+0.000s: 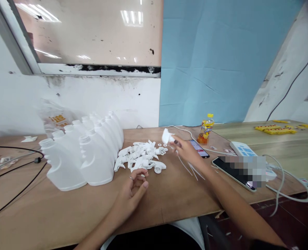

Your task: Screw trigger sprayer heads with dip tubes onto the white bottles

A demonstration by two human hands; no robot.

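Note:
My right hand (182,148) is closed on a white spray head (166,136), raised a little over the brown table (154,198). Below that hand, thin white tubes (191,169) lie on the table. My left hand (136,187) is near the front of a pile of white spray heads (140,154), its fingers curled but apart, with nothing seen in them. Small white rings (162,145) lie at the pile's right side. To the left of the pile, white bottles (98,163) without caps stand upright in rows.
A phone (199,149), a drink bottle (206,129), a larger dark phone (232,172) and a white power strip (243,149) with looping cables are on the right. Black cables (18,163) cross the left side. Yellow pieces (275,129) lie at the far right.

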